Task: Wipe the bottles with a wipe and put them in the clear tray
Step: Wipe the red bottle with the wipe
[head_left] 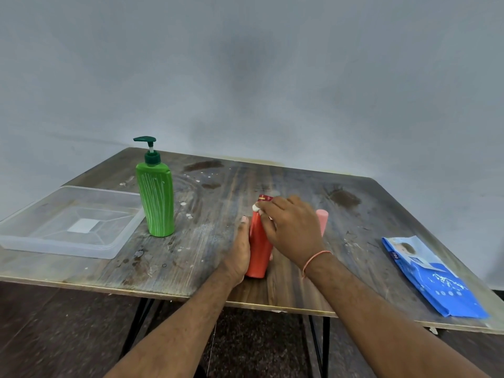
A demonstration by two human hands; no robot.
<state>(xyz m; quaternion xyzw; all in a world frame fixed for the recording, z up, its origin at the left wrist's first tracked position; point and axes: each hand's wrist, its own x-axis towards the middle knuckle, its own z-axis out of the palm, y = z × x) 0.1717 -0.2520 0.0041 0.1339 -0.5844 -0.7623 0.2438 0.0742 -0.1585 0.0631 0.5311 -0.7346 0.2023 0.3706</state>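
The right hand (293, 227) hides the red bottle's (258, 249) upper right side and most of the pink bottle (322, 221) behind it, the wipe (255, 207) shows only as a small white wad at the fingertips, and the blue pack's (433, 276) print is too small to read.

Soft, even, rather dim light; faint shadows on the table (272, 181). Wide-angle bending at the edges, slight blur throughout.
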